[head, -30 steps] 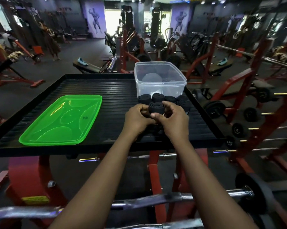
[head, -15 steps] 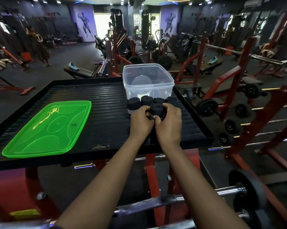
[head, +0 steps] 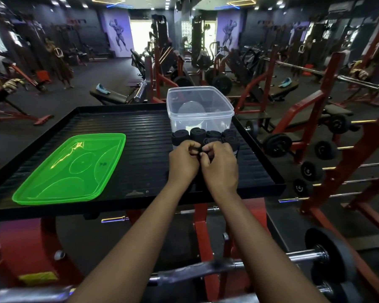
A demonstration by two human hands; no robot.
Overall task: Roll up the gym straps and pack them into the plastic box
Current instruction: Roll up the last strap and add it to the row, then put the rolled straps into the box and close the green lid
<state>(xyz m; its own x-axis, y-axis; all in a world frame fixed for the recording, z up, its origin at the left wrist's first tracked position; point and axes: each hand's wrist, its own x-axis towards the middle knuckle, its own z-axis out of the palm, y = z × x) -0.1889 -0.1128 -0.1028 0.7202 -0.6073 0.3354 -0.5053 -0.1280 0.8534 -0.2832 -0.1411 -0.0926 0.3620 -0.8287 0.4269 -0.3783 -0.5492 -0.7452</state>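
- One black ribbed tray table (head: 123,127) carries everything here
- One clear plastic box (head: 199,106) stands open at the table's far right part; through its wall only pale round shapes show, and what they are cannot be told
- One green plastic tray (head: 53,189) lies flat on the table's left part, well apart from the box
- Rolled black gym straps stand in a row just in front of the box, touching its near wall: the leftmost roll (head: 179,136), a second roll (head: 197,134), a third roll (head: 213,134) and a clump of rolls at the right end (head: 231,136) whose number cannot be told
- One more strap (head: 210,141) sits between the two hands, just near the row, partly hidden by fingers
- Left hand (head: 183,162) is curled, thumb and fingertips pinching the dark strap at its right side
- Right hand (head: 220,166) is curled too, fingers closed on the same strap from the other side; the two hands touch at the knuckles
- Both forearms reach in from the bottom edge over a chrome barbell (head: 206,270) with one dark plate at its right end
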